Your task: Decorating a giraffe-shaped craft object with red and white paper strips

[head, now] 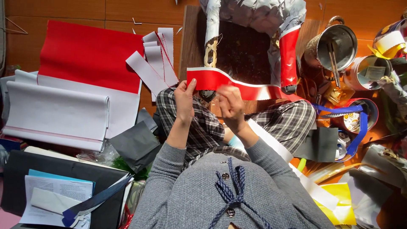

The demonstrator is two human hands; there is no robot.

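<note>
Both hands, left hand and right hand, pinch a curving red paper strip at mid-frame, above the plaid lap.

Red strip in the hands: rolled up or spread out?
Spread out. The red strip runs flat and wavy from the left hand past the right hand toward the right.
</note>
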